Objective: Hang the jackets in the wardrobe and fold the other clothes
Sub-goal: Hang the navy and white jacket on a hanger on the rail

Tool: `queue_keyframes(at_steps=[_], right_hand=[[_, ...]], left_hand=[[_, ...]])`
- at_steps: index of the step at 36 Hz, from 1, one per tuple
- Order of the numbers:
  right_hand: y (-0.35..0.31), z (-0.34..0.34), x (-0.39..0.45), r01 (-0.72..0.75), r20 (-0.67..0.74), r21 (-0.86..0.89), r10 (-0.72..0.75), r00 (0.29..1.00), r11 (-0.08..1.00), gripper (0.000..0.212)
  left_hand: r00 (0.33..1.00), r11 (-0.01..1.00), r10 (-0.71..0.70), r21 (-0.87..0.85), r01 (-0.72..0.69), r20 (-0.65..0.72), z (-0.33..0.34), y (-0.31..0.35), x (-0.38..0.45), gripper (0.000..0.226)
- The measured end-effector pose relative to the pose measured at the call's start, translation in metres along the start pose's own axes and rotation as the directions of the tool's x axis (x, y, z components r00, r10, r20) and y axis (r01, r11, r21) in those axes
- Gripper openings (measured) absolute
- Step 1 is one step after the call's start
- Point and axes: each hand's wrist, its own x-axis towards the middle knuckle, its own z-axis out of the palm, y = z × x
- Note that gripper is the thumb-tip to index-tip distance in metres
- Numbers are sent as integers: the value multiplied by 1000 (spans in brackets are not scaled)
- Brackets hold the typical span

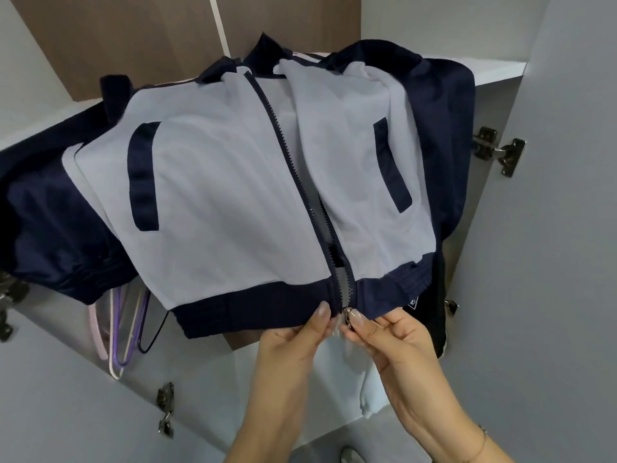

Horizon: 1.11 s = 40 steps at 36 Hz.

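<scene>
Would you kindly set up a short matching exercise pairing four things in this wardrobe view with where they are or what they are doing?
Things:
1. left hand
2. right hand
3. empty hangers
4. door hinge

States or places:
A. pinches the zipper pull
B. hang below the jacket, at left
C. grips the navy hem beside the zipper
D. on the right wardrobe wall

Pairs: 1-C, 2-A, 3-B, 4-D

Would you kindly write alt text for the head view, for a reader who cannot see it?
Two hands work the zip at the hem of a pale blue and navy jacket hanging in an open wardrobe: the left hand pinches the hem, the right hand pinches the zip pull. Empty hangers hang behind the jacket on the left.
</scene>
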Motion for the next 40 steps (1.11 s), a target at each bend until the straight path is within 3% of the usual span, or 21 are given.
queue_keyframes(at_steps=[5, 9, 18, 40], right_hand=[[6, -2, 1, -6, -38, -2, 6, 999, 1000, 50], [6, 1, 1, 8, -11, -15, -8, 1000, 1000, 32], [7, 8, -2, 37, 34, -31, -36, 999, 999, 18], [9, 1, -4, 33, -4, -34, -33, 999, 999, 22]], left_hand=[[999, 999, -14, 37, 15, -31, 0, -4, 0, 25], [998, 1000, 1, 5, -1, -56, 0, -7, 2, 30], [991, 998, -9, -61, 1, -130, -3, -10, 10, 23], [998, 999, 16, -33, -18, -63, 0, -24, 10, 25]])
